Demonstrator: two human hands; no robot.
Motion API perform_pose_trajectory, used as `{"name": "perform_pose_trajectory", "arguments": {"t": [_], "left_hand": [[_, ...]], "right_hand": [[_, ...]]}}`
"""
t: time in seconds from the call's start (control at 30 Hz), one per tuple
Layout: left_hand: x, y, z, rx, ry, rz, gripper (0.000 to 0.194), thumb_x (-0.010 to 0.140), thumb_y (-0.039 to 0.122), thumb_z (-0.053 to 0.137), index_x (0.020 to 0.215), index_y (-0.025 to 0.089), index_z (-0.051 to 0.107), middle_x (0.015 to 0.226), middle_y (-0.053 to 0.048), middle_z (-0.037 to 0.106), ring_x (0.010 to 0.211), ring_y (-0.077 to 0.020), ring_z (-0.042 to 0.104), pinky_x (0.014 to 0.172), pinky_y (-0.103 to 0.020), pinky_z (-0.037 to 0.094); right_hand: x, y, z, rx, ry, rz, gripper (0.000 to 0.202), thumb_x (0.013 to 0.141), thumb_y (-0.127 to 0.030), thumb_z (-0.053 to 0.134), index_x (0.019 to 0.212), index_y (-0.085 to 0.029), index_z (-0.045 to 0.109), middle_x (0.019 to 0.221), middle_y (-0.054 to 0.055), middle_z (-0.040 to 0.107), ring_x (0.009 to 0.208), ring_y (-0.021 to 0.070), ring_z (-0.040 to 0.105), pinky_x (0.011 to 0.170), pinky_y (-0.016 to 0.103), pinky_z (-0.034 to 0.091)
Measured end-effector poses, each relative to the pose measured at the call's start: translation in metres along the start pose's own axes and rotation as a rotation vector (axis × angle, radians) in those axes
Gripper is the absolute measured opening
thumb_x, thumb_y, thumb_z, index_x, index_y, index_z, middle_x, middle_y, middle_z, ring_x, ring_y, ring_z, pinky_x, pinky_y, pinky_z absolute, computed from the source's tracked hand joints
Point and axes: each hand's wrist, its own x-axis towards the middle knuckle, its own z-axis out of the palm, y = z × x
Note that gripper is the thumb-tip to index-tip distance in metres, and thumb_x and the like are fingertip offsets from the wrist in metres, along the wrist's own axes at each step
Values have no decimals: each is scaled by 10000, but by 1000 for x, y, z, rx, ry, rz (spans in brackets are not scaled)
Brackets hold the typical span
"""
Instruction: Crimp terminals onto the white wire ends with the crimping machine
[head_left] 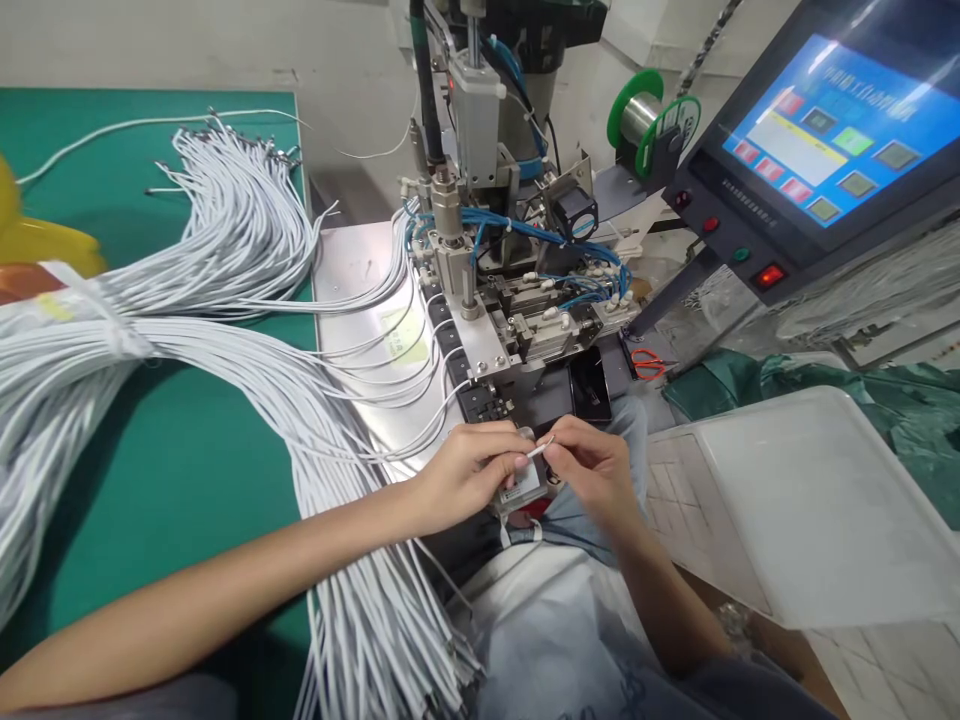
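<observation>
My left hand [480, 470] pinches a white cable [537, 451] a little short of its end. At the cable's tip my right hand [592, 465] has thumb and forefinger closed on the thin end. Both hands are held above my lap, just in front of a soldering-type machine [480, 300] with blue air tubes. Several white cables run from its black feed block [465, 385] to a large bundle of white cables [255, 370] on the left. The bundle's loose ends hang down beneath my left forearm.
A green table mat [225, 470] lies under the bundle, which a white tie [124, 330] gathers. A touchscreen panel [840, 130] leans in at the upper right, beside a green wire spool [637, 115]. Orange-handled scissors [649, 365], a dark phone-like slab [590, 385] and a white tray [832, 500] sit right.
</observation>
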Motion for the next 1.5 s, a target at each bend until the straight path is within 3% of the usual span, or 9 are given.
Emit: {"name": "perform_pose_trajectory", "arguments": {"t": [0.1,0.23,0.47,0.57,0.73,0.83,1.0,1.2,1.5], "left_hand": [[-1,-5,-1,166,14,81,235,897,152,419,873,122,651,675,-25,540,615,-93,505,566,-186,414],[-2,-11,0,292,32,118,275,889,125,375,923,135,648,724,-43,555,646,-105,510,566,-197,412],[-4,-12,3,245,89,125,216,898,187,435,885,144,646,677,-35,557,616,-105,502,557,-206,413],[-4,-13,1,329,93,156,220,893,161,417,911,141,635,690,-35,549,619,-104,499,549,-204,405],[-3,-14,-2,652,75,163,296,860,106,342,961,129,620,721,-40,539,606,-113,481,505,-212,367],[-2,-14,-1,608,53,88,285,890,150,342,886,142,627,703,-31,526,609,-109,492,518,-204,381],[1,-11,-5,554,-69,36,257,925,224,368,876,144,607,700,-20,512,621,-113,518,547,-204,405],[9,-15,-17,918,-228,-164,214,873,124,359,927,108,565,861,-68,516,524,-112,508,506,-249,441],[11,-22,-19,1069,-348,-152,318,792,42,381,1063,71,546,944,-118,543,567,-151,580,542,-295,512]], "right_hand": [[6,-3,-8,-143,-69,10,143,782,-240,583,692,-164,665,630,-1,534,546,90,441,475,226,338],[12,-3,-11,-210,-110,27,179,763,-217,584,600,-157,628,503,-57,312,481,67,290,456,228,269],[1,11,15,-40,154,14,179,771,-272,588,642,-166,652,526,-50,298,480,80,294,438,238,248],[0,12,17,-152,217,-73,162,800,-244,564,696,-171,665,539,-49,323,487,84,315,451,243,254],[12,7,3,-384,-13,-103,269,796,-176,527,528,-169,538,503,-62,260,481,81,292,484,252,258],[16,11,4,-329,7,-86,296,802,-210,527,509,-169,516,501,-61,250,484,83,296,484,249,261],[16,28,17,-212,183,-44,252,807,-278,532,590,-167,597,513,-47,357,496,89,347,481,235,296],[36,52,5,-205,80,71,214,811,-278,490,747,-167,661,723,26,621,697,148,559,632,260,430],[58,72,7,-69,-84,209,167,746,-296,541,663,-163,600,606,-10,570,579,120,520,534,229,404]]}}
